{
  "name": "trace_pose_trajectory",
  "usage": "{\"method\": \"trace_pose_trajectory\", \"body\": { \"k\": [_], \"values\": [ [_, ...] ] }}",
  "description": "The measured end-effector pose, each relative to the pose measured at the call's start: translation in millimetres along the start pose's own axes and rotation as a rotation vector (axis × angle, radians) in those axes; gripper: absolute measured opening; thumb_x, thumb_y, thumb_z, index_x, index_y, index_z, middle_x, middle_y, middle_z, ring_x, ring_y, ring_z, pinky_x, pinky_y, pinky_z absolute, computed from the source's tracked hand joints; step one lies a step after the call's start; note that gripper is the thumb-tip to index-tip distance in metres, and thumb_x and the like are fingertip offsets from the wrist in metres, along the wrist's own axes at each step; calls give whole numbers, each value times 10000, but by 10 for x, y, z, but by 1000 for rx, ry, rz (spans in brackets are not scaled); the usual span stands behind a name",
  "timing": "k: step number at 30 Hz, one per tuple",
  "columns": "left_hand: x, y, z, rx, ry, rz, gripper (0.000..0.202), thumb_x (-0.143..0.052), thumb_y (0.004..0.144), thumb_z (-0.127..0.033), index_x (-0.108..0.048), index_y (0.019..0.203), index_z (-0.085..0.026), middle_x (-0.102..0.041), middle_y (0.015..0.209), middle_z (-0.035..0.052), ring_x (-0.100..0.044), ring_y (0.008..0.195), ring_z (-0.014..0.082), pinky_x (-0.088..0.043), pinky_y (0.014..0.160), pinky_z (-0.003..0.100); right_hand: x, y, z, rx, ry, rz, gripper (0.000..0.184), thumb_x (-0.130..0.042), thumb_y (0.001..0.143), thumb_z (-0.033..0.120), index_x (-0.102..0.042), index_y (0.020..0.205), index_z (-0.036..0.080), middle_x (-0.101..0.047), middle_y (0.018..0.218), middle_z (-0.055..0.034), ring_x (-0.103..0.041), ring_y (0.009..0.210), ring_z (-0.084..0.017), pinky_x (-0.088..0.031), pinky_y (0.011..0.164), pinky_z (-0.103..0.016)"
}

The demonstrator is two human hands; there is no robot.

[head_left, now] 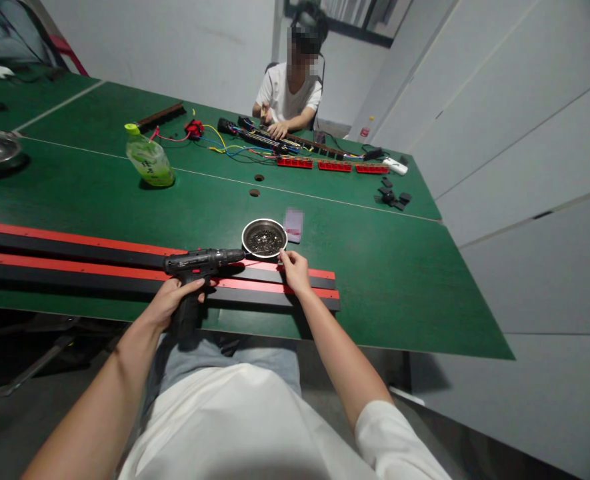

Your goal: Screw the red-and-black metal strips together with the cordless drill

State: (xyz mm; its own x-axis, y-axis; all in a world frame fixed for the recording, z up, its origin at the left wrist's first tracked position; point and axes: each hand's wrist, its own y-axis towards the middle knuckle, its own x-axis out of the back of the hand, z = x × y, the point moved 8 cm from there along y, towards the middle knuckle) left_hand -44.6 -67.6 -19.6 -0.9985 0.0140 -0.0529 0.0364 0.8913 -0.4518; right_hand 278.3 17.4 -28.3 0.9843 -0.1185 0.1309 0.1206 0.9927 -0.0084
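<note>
Here, drill over rails, fingers at bowl rim

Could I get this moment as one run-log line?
left hand: grips black drill | right hand: at near rim of round bowl, contact unclear | bowl contents: small pieces | red-and-black bars: below drill

I'm in what looks like a workshop: I hold a black pistol-shaped power drill at a long green table bearing straight red-and-black bars, a round dish of tiny dark parts and multicoloured wires.
</note>
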Motion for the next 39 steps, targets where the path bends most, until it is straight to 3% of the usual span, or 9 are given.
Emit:
{"method": "trace_pose_trajectory", "body": {
  "k": [6,17,23,39],
  "values": [
    [1,-14,-20,-24,38,20,542,-899,683,-549,-828,986,-106,-721,673,87,-634,563,196,-452,496,260,-92,-34,-3,-33,-4,39,612,-556,899,805,-642,762,214,-599,641,-6,-568,590,-153,-478,575,-267],
    [-5,-18,-25,-40,66,87,479,-868,736,-550,-820,926,-113,-717,681,93,-632,612,193,-456,545,255,-173,-17,68,26,-79,169,633,-513,932,796,-612,699,216,-615,653,-25,-573,617,-159,-462,620,-280],
    [-2,-6,-5,-28,65,107,493,-865,739,-550,-826,979,-121,-709,681,85,-623,612,192,-447,533,248,-177,-22,50,36,-125,168,611,-511,956,765,-622,712,216,-650,687,-28,-598,651,-164,-464,659,-283],
    [-56,-50,-84,-21,62,85,470,-886,694,-546,-800,898,-131,-705,672,84,-594,572,178,-419,520,260,-164,-27,52,56,-220,167,541,-493,995,677,-620,730,223,-671,712,-18,-613,679,-174,-451,700,-292]
  ]
}}
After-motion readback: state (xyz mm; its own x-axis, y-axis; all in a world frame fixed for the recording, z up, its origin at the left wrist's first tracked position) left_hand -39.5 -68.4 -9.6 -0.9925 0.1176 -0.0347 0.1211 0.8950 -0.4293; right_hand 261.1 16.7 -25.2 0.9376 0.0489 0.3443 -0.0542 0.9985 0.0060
